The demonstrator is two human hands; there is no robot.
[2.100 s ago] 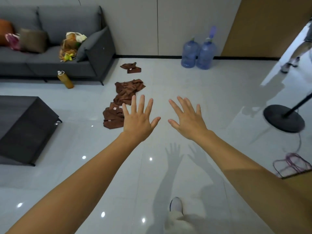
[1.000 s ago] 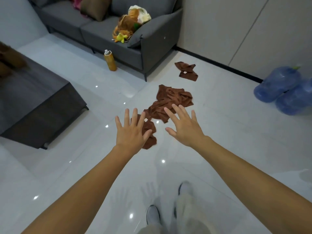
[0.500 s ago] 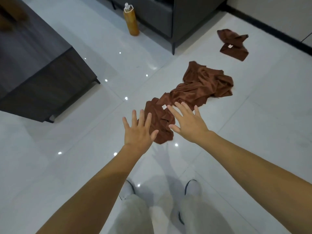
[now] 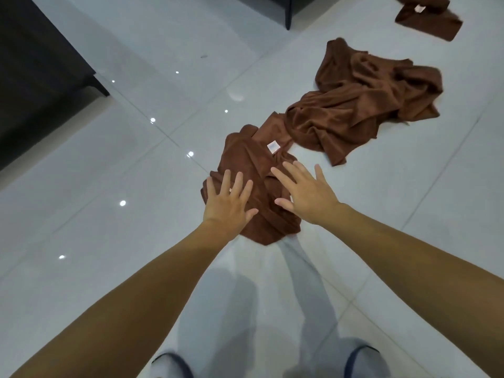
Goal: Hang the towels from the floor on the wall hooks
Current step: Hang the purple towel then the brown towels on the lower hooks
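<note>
gleaming white tiles (image 4: 136,241); brown towels (image 4: 354,113)

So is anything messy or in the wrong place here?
Yes. Three brown towels lie strewn on the shiny floor: the nearest towel beneath the left hand and right hand, both open, a bigger rumpled towel just beyond it, and a far towel at the top right. Towels belong on hooks, not underfoot.

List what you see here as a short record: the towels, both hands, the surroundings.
towels: three brown ones on the floor: nearest towel, middle towel, far towel
left hand: open, fingers spread, over the nearest towel
right hand: open, fingers spread, over the same towel
contact with towel: cannot tell
furniture: dark table at left
</note>
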